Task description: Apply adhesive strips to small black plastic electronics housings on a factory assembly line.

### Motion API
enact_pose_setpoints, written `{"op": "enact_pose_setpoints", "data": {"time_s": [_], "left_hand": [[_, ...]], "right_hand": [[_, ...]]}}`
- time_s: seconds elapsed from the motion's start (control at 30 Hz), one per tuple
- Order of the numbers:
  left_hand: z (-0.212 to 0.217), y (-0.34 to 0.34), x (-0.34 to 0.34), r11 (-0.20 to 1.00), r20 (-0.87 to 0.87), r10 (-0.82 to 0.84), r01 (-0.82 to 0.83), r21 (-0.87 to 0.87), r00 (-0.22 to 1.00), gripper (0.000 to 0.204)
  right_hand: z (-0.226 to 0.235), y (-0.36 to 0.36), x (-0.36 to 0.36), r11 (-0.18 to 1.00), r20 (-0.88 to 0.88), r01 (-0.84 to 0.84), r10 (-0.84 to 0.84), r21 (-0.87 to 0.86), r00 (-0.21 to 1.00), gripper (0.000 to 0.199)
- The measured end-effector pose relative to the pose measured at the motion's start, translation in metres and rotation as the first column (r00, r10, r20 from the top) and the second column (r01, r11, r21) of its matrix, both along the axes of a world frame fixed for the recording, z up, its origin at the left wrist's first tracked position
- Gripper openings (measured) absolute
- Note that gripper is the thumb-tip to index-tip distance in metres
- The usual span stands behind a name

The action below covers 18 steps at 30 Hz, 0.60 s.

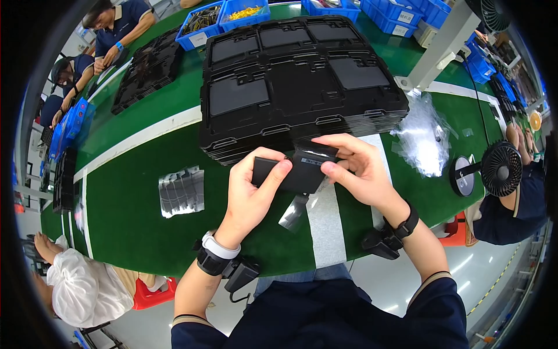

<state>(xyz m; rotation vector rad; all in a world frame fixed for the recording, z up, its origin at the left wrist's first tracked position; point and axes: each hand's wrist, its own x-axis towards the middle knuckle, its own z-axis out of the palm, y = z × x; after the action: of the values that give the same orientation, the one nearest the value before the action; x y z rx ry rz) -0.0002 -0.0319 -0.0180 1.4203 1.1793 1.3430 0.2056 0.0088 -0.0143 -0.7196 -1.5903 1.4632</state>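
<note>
Above the near edge of the green table I hold a flat black rectangular panel [303, 172], tilted, with a small printed label on it. My left hand [251, 192] is closed on its left part, thumb on top. My right hand [365, 173] pinches the panel's right end, where a glossy dark strip runs along the upper edge. A strip of clear film [293, 213] hangs below the panel; how it is attached is hard to make out. Just beyond my hands stands a stack of black moulded trays [296, 87], with dark grey flat panels [238, 95] in several of its top pockets.
A sheet of film strips [182, 192] lies to the left. A heap of clear film [427, 139] and a small black fan [501, 168] are at the right, near a metal post [444, 49]. Blue bins [244, 14] line the far side. Other people sit around the table.
</note>
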Motion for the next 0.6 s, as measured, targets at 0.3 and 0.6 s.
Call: {"op": "enact_pose_setpoints", "data": {"time_s": [0.3, 0.6], "left_hand": [[0.001, -0.001, -0.002, 0.998, -0.012, -0.057, 0.056, -0.038, 0.998, 0.012], [-0.001, -0.001, 0.001, 1.000, 0.047, -0.024, 0.024, 0.007, 0.999, 0.012]], "right_hand": [[-0.002, 0.003, 0.005, 0.836, 0.177, -0.011, -0.104, 0.549, 0.979, 0.038], [-0.002, -0.004, 0.000, 0.881, 0.075, 0.106, -0.158, 0.461, 0.985, 0.031]]}}
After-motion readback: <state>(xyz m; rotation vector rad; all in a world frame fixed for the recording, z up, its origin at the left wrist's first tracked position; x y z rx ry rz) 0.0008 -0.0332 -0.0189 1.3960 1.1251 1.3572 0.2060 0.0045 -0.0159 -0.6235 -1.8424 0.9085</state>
